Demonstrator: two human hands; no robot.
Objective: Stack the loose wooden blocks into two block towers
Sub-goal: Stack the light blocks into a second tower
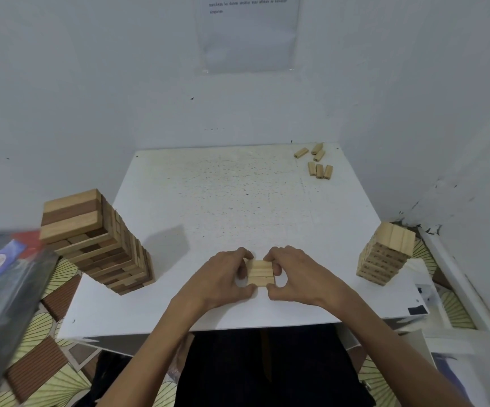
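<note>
Head view: both hands' fingers point(271, 257) pinch a row of seemingly three blocks point(260, 273) between them.

Your bare hands press pale, smooth-sanded wooden blocks point(260, 273) on a matt white, speckled and scuffed table point(237, 195), flanked by two-tone wooden tower point(96, 239).

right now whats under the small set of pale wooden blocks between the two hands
The set of three pale wooden blocks sits over the white table, gripped by the left hand and right hand. Whether more blocks lie beneath is hidden by the fingers and the blocks themselves.
</note>
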